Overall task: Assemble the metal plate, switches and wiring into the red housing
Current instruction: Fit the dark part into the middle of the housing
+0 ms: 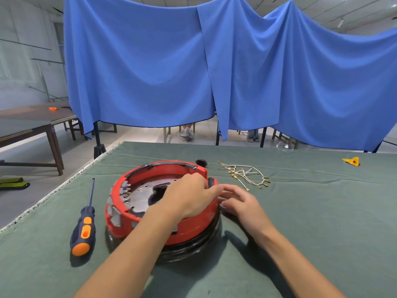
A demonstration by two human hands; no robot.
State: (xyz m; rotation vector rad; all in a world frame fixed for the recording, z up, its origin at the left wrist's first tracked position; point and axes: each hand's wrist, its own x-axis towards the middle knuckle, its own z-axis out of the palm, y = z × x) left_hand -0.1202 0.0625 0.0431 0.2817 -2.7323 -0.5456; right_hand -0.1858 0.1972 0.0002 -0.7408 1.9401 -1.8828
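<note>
The round red housing [193, 224] sits on a black base in the middle of the green table. A grey metal plate [141, 194] lies inside it, with small switches [126, 193] along its left inner wall. My left hand [189, 196] reaches over the housing's right rim, fingers curled down inside near a black part [211, 181] on the rim. My right hand [238, 201] rests just outside the right wall, fingers stretched toward the rim and blurred. A bundle of white wires with gold terminals [245, 174] lies behind and to the right.
A screwdriver [84, 222] with a blue and orange handle lies left of the housing. A small black part [201, 162] sits behind it. A yellow piece [351, 161] lies far right. Blue cloth [214, 72] hangs behind the table.
</note>
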